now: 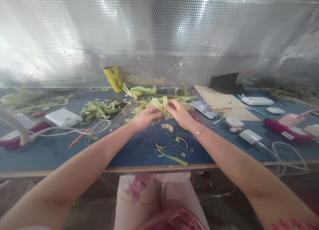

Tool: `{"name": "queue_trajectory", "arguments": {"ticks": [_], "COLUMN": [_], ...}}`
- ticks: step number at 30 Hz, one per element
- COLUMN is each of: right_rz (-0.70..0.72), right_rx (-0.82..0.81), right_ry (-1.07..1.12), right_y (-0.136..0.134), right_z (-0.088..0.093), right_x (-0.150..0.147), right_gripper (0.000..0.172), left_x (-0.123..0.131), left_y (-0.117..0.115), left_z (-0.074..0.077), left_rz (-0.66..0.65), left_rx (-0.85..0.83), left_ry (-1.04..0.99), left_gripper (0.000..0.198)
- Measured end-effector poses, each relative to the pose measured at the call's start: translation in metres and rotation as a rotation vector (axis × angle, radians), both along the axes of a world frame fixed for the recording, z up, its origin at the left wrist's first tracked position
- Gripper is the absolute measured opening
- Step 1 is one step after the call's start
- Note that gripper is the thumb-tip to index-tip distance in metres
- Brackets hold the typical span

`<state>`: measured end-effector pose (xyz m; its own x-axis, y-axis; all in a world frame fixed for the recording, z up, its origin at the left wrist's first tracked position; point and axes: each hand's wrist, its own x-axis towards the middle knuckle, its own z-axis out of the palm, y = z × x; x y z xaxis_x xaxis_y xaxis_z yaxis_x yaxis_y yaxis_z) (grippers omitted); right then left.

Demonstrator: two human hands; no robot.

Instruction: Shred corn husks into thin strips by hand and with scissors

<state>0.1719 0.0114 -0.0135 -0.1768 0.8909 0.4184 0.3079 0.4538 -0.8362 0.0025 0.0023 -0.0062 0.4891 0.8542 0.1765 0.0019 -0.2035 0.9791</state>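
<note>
L hand (149, 118) and R hand (177, 111) both closed, fingers pinching pale green leaf strips (157, 103) btwn them, approx mid-desk (139, 153), just above the surface. Exact fingertip contact on the L side hard to see. Strips look light, thin and soft, prob bendy w/ a bit of spring in the ribs; likely tear lengthwise if pulled hard. Best hold imo: thick pale end, light fingertip pinch, thumb on top. Slip risk prob low unless damp, can't tell. Leaf pile (99, 110) to the left, yellow can (114, 80) behind, tilted.
</note>
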Motion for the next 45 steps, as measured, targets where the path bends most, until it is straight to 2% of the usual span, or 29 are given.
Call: {"name": "queue_trajectory", "arguments": {"ticks": [4, 8, 13, 17, 24, 27, 30, 33, 38, 45], "right_rz": [0.029, 0.047, -0.086, -0.112, -0.158, -0.113, -0.051, 0.028, 0.170, 0.059], "right_rx": [0.038, 0.063, 0.208, 0.275, 0.215, 0.097, -0.026, -0.079, -0.035, -0.005], "right_ry": [-0.044, -0.042, -0.090, -0.071, 0.038, 0.122, 0.169, 0.172, 0.256, 0.338], "right_y": [-0.003, -0.004, -0.010, -0.019, -0.022, -0.016, -0.013, -0.013, -0.016, -0.020], "right_z": [0.003, 0.002, 0.005, 0.010, 0.007, 0.005, 0.004, 0.005, 0.004, 0.005], "right_x": [0.001, -0.002, -0.007, -0.011, -0.016, -0.017, -0.017, -0.018, -0.022, -0.028], "right_gripper": [0.014, 0.011, 0.012, 0.011, 0.015, 0.019, 0.030, 0.036, 0.029, 0.025], "left_x": [0.001, 0.000, 0.002, 0.005, 0.013, 0.013, 0.013, 0.015, 0.017, 0.016], "left_y": [0.003, 0.004, -0.003, -0.007, -0.006, -0.005, -0.007, -0.009, -0.009, -0.014], "left_z": [0.000, 0.001, 0.006, 0.008, 0.003, 0.001, 0.002, 0.004, 0.004, 0.002], "left_rz": [0.026, 0.026, 0.074, 0.115, 0.220, 0.212, 0.170, 0.175, 0.222, 0.416], "left_rx": [-0.084, -0.075, -0.091, -0.059, -0.008, -0.022, -0.098, -0.127, -0.045, 0.187], "left_ry": [-0.066, -0.062, -0.079, -0.137, -0.227, -0.237, -0.265, -0.273, -0.211, -0.031], "left_gripper": [0.021, 0.018, 0.020, 0.021, 0.022, 0.019, 0.017, 0.021, 0.028, 0.044]}}
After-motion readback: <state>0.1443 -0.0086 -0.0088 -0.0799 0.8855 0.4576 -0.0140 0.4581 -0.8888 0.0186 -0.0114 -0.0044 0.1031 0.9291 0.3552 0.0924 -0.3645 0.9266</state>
